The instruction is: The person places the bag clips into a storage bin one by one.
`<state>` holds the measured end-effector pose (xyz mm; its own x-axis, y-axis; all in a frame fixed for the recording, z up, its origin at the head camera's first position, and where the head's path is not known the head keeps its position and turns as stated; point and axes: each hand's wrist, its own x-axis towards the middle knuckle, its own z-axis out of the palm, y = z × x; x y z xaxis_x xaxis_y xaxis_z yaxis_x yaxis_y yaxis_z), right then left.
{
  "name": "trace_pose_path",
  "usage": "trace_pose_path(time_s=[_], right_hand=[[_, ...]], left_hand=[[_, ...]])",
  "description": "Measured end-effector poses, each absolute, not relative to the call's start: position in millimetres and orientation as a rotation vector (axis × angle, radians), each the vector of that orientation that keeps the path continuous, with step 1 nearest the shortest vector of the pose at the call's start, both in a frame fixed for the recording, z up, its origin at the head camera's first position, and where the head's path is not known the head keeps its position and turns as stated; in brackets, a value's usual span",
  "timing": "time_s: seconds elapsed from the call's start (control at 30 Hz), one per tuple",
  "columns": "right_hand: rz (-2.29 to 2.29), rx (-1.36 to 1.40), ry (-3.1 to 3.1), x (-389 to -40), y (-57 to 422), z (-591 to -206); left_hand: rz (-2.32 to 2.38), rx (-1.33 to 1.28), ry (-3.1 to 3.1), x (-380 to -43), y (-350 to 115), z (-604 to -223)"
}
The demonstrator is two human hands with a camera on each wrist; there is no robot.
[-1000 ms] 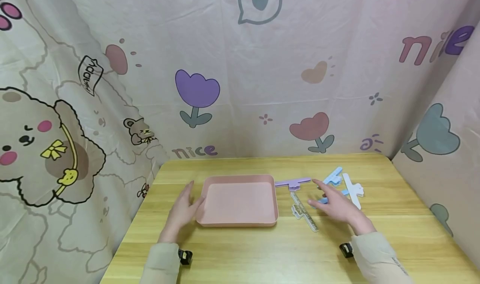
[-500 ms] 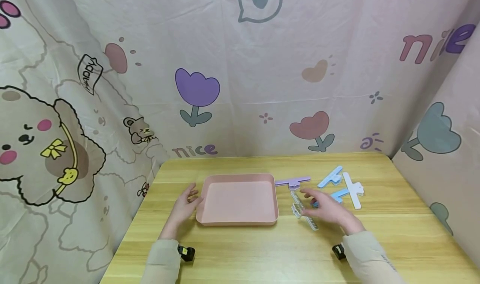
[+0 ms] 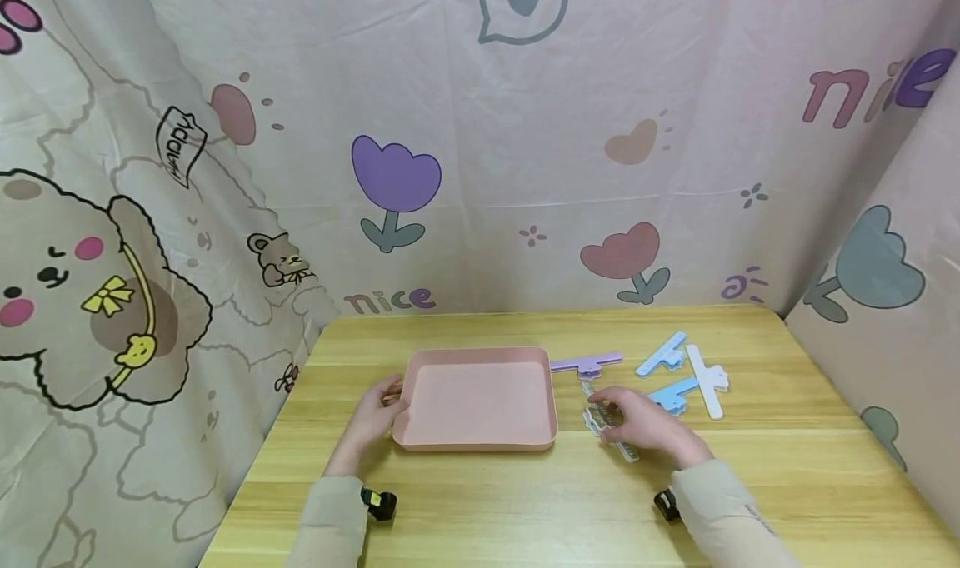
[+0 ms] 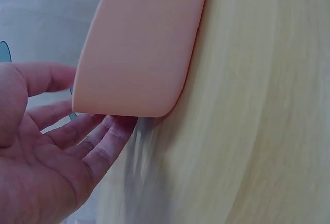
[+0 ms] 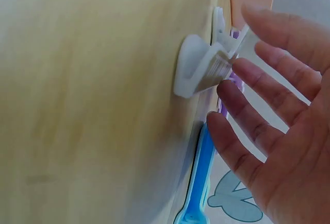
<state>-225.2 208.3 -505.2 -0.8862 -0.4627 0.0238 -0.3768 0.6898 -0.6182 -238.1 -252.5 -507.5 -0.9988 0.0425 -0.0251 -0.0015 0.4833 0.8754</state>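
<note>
Tray (image 3: 476,406), pink and rectangular, lay just left of centre in the lower half of the head view, on the wood-grain tabletop (image 3: 510,497). Left hand (image 3: 371,416) at its left wall, fingers loosely bent, unclenched; in the left wrist view the fingertips passed behind the tray's edge, contact hard to tell. Right hand (image 3: 651,423), lower right of centre, arched over a clear ruler-marked clip (image 3: 595,421), thumb and fingers parted and relaxed around it, not grasping; touch uncertain. That clip slanted down to the right, well inside the gap between tray and right sleeve (image 3: 720,501). Purple clip (image 3: 588,366) above it, its left end close by the tray's right rim. Farther right: upper blue clip (image 3: 662,355), lower blue clip (image 3: 675,395) partly behind the right hand, its far end meeting the white clip (image 3: 705,383). Printed curtain (image 3: 487,118) filled the upper frame, purple tulip (image 3: 396,176) left of centre.
</note>
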Motion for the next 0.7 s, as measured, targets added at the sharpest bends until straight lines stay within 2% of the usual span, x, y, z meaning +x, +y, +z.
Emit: trace_pose_path(time_s=[0.7], right_hand=[[-0.990, -0.705, 2.725, -227.2, 200.9, -503.3]], left_hand=[[1.718, -0.001, 2.531, -242.7, -259.0, -513.9]])
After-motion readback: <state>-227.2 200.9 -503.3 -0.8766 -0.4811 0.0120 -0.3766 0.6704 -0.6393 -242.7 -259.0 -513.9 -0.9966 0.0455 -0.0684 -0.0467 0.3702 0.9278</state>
